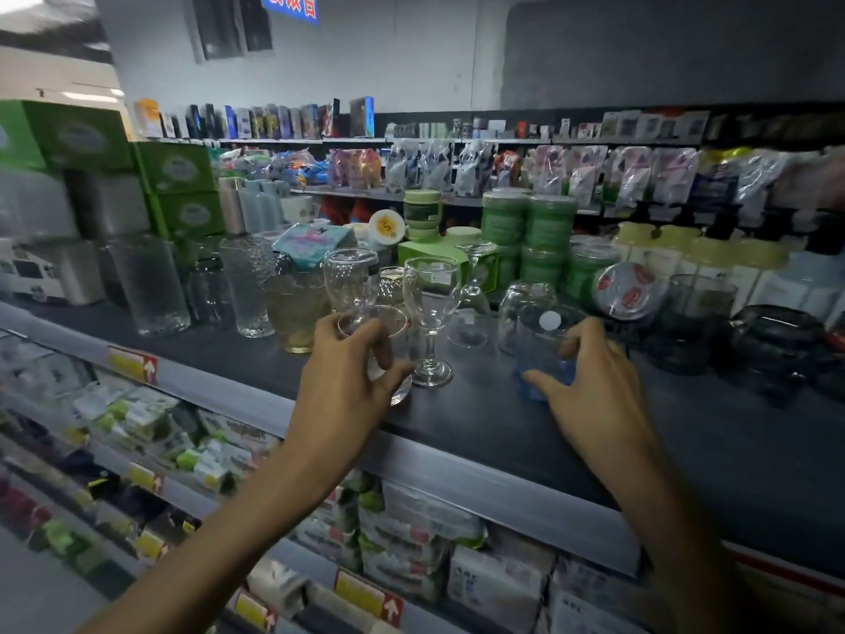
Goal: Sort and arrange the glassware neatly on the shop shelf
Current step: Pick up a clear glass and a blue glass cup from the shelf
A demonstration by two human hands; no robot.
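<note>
left hand [347, 359] has its fingers curled round a short clear glass tumbler [398, 345], thumb on the near side, fingertips over the far rim. the tumbler stands upright at the front of the dark flat top shelf [480, 418], though whether its base touches the surface is unclear. just to its right stands a clear stemmed wine glass [432, 322], apart from the hand. right hand [590, 372] grips an upturned blue-tinted glass [539, 345] – thumb stretched along the near side, fingers bent over the far side – with a round white sticker [550, 320] on its raised base. behind, tall textured clear glasses [151, 286] line the left end – and stacked green round tins [526, 231] sit further back.
</note>
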